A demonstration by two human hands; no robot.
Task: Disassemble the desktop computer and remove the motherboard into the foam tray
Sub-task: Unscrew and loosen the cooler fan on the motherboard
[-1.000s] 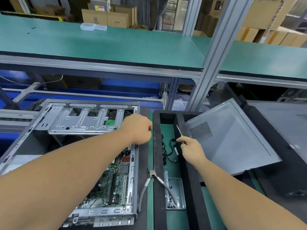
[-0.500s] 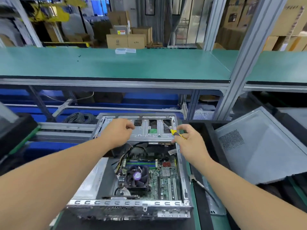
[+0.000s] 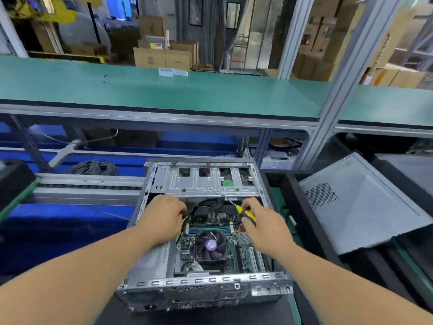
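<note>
The open desktop case (image 3: 201, 286) lies flat in front of me, its metal drive cage (image 3: 203, 181) at the far end. Inside, the green motherboard (image 3: 234, 252) shows a black cooler fan (image 3: 210, 246) and memory slots. My left hand (image 3: 161, 219) reaches into the case just below the cage, its fingers curled among the black cables (image 3: 199, 207); whether it holds one is hidden. My right hand (image 3: 262, 226) grips a yellow-and-black screwdriver (image 3: 244, 213), whose tip points up-left at the cage's lower edge.
The grey side panel (image 3: 360, 205) leans in a black foam tray (image 3: 290, 184) to the right. A green-topped shelf (image 3: 164, 95) runs across above, carried by an aluminium post (image 3: 337, 90). A roller conveyor (image 3: 89, 184) and a coil of cable (image 3: 93, 167) lie left.
Both hands have dropped from the top of the drive cage into the case below it. The right hand has brought the screwdriver over from the foam tray.
</note>
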